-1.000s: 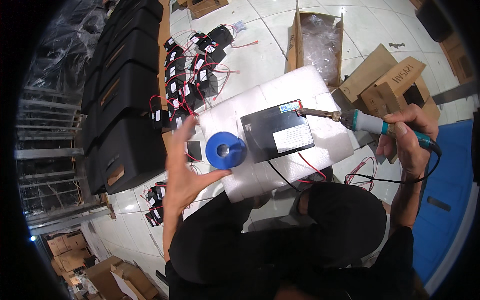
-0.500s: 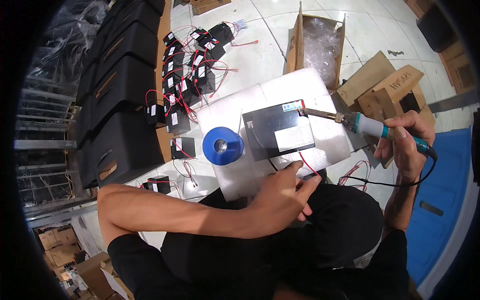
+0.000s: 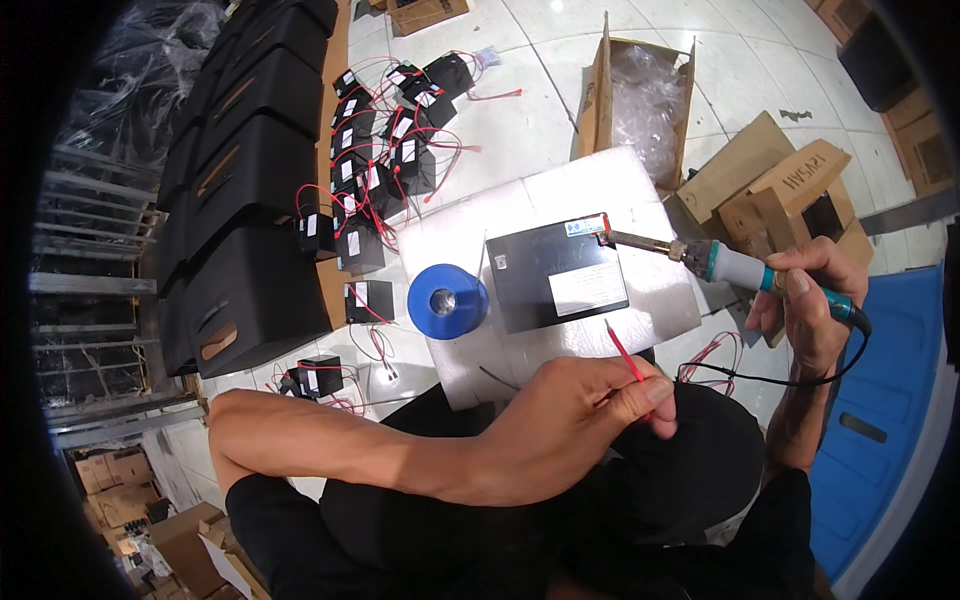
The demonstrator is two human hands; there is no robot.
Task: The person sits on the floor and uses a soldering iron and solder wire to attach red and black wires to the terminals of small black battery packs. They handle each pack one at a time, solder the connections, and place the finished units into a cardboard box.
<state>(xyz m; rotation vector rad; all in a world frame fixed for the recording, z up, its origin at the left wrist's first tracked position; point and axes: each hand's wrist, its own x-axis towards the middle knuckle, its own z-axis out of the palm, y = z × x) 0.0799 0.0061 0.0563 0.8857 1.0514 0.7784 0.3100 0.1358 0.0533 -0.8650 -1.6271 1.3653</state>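
Left fingers (image 3: 638,400) around red wire (image 3: 623,350), right fingers (image 3: 817,262) around soldering iron (image 3: 740,268), printed battery label (image 3: 587,291)

On the white foam block (image 3: 565,185), the black box-shaped battery (image 3: 520,270) lies right of the blue plastic spool (image 3: 420,302), with the white-and-teal soldering iron (image 3: 740,267) in the right hand (image 3: 822,305) at its far right corner and the thin red wire (image 3: 622,350) in the left hand (image 3: 600,400) before its near edge. Small black boxy batteries (image 3: 360,252) lie between the block and the large black moulded boxes (image 3: 250,290) at left. Behind the block, the brown cardboard carton (image 3: 592,115) holds clear plastic wrap (image 3: 642,105).
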